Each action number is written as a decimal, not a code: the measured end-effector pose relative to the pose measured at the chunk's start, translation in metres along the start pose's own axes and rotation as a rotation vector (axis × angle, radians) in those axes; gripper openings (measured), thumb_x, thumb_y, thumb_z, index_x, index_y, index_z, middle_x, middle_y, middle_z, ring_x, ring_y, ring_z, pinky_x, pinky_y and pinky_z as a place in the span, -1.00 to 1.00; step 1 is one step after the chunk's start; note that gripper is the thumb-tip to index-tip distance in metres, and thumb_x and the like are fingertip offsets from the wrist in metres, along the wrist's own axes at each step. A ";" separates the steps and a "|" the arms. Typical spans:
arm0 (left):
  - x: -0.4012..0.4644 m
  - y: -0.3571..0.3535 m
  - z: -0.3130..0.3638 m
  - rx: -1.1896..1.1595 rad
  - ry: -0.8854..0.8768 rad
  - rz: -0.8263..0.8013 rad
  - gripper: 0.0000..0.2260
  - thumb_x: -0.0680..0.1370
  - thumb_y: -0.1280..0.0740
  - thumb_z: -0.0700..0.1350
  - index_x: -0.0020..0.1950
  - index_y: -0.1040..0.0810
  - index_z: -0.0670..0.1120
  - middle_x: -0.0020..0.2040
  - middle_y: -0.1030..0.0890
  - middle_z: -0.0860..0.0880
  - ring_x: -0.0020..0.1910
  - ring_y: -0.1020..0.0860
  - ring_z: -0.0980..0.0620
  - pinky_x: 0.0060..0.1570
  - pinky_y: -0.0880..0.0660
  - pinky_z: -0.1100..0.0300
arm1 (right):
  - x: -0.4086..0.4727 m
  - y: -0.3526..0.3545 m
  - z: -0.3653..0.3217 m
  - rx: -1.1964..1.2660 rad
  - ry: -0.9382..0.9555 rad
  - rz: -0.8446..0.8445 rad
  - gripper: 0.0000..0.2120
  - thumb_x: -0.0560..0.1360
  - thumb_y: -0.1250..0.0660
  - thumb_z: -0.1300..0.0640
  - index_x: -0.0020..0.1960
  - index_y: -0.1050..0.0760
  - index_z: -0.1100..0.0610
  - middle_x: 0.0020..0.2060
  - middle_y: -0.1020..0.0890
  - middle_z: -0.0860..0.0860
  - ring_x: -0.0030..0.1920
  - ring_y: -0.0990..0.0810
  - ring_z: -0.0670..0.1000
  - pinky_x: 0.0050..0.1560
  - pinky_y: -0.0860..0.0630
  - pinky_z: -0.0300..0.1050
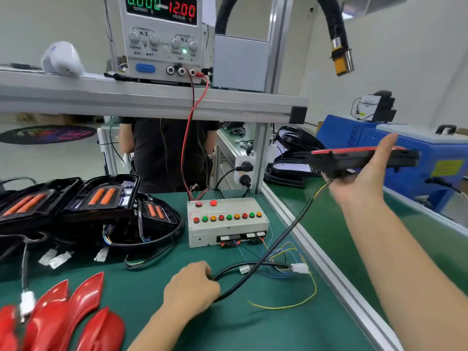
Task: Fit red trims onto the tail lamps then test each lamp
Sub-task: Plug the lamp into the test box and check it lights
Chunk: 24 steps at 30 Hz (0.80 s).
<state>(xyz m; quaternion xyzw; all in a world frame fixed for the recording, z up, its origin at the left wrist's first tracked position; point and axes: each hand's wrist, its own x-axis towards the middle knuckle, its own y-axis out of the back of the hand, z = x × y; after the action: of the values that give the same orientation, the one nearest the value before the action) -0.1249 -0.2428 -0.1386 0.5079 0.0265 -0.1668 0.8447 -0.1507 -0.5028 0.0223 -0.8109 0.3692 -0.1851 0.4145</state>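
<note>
red trims (63,315) are lying in a pile at the near left corner of the green desk (253,330), with a white connector (27,304) resting across them. beyond them, at the far left, black tail lamps (76,201) with orange strips are sitting side by side, their cables and plugs trailing toward the near edge. the left hand (191,287) is resting on the desk near the middle, its fingers curling around a black cable (266,257). just beyond it a grey test box (228,224) with coloured buttons is standing on the desk, and a power supply (159,39) on the shelf above is showing 12.00. to the right, the right hand (364,178) is holding a tail lamp with a red trim on top (364,155) in the air, fingers wrapping its underside and thumb pressing against its near side, the cable hanging down from it
</note>
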 end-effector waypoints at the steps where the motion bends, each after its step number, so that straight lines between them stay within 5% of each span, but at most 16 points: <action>1: 0.000 0.001 0.003 -0.040 0.013 -0.034 -0.68 0.40 -0.23 -0.10 0.15 -0.47 0.07 -0.03 -0.50 0.10 -0.04 -0.49 0.01 -0.11 -0.39 0.23 | 0.004 -0.003 -0.003 0.016 0.007 0.015 -0.43 0.37 -0.37 -0.37 0.07 -0.48 0.09 0.09 -0.67 0.11 0.02 -0.69 0.08 0.09 -0.61 0.08; 6: 0.005 0.001 0.010 -0.443 0.067 -0.184 -0.76 0.43 -0.14 -0.24 0.06 -0.41 -0.05 -0.23 -0.56 -0.09 -0.47 -0.46 -0.01 -0.51 -0.26 0.32 | 0.017 -0.021 -0.015 0.035 0.047 -0.032 -0.41 0.38 -0.37 -0.36 0.15 -0.47 0.08 0.11 -0.64 0.14 0.00 -0.69 0.12 0.01 -0.63 0.13; 9: 0.003 0.002 0.005 -0.653 0.115 -0.223 -0.87 0.43 -0.14 -0.33 -0.22 -0.42 -0.15 -0.47 -0.39 -0.07 -0.59 -0.33 0.02 -0.52 -0.19 0.33 | 0.020 -0.027 -0.017 -0.050 0.085 -0.121 -0.47 0.43 -0.31 -0.35 0.09 -0.51 0.10 0.04 -0.69 0.11 -0.01 -0.70 0.12 -0.01 -0.64 0.12; 14: -0.009 0.003 -0.009 -0.990 0.180 -0.339 -0.82 0.50 -0.13 -0.31 -0.11 -0.52 -0.19 -0.53 -0.33 0.02 -0.59 -0.29 0.08 -0.58 -0.23 0.35 | 0.021 0.000 -0.015 -0.127 0.028 -0.125 -0.40 0.41 -0.30 -0.38 0.17 -0.51 0.08 -0.01 -0.71 0.09 -0.01 -0.70 0.13 0.07 -0.60 0.21; 19: -0.026 0.013 -0.014 -1.394 0.125 -0.333 -0.73 0.30 -0.05 -0.46 -0.17 -0.32 -0.13 -0.43 -0.36 -0.05 -0.57 -0.30 0.03 -0.59 -0.25 0.30 | 0.015 0.089 -0.004 -0.218 -0.201 0.004 -0.26 0.24 -0.42 -0.38 0.25 -0.46 0.04 0.12 -0.66 0.13 0.09 -0.65 0.21 0.14 -0.53 0.30; 24: -0.051 0.022 0.004 -1.579 -0.134 -0.236 -0.71 0.15 -0.11 -0.43 -0.25 -0.26 -0.11 -0.40 -0.43 -0.10 -0.52 -0.36 0.01 -0.59 -0.33 0.23 | 0.013 0.172 -0.008 -0.280 -0.308 0.270 -0.56 0.45 -0.37 -0.21 0.17 -0.48 0.06 0.08 -0.62 0.10 0.00 -0.62 0.13 -0.02 -0.56 0.17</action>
<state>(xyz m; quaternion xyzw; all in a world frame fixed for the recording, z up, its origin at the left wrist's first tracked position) -0.1669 -0.2238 -0.1075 -0.2571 0.1395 -0.2174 0.9312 -0.2238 -0.5828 -0.1123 -0.8223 0.4288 0.0510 0.3706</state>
